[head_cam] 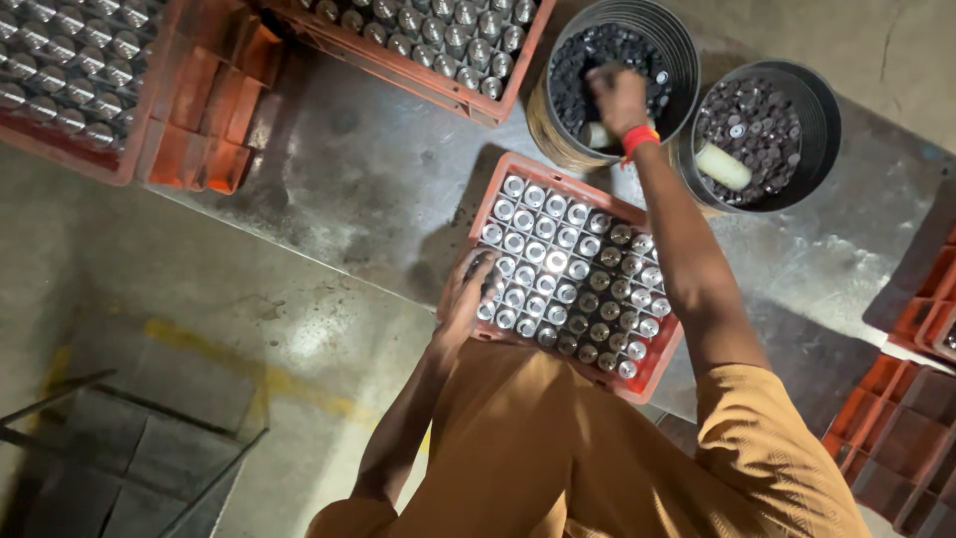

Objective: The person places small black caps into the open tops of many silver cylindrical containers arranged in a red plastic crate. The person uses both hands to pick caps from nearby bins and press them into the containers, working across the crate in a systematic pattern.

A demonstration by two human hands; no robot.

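A red plastic crate [652, 371] sits on the floor in front of me, packed with several upright metal cylinders [546, 261]; some tops are shiny, others darker. My left hand [468, 289] rests on the crate's left edge, fingers over the cylinders there. My right hand [617, 98], with an orange band at the wrist, reaches into a dark round bucket [677, 40] full of small black caps [588, 60], fingers curled down among them. What the fingers hold is hidden.
A second bucket [822, 110] of dark round pieces with a pale cylinder [722, 166] stands to the right. More red crates of metal cylinders [438, 40] [70, 80] lie at the top. Empty red crates [204, 110] [896, 418] sit left and right.
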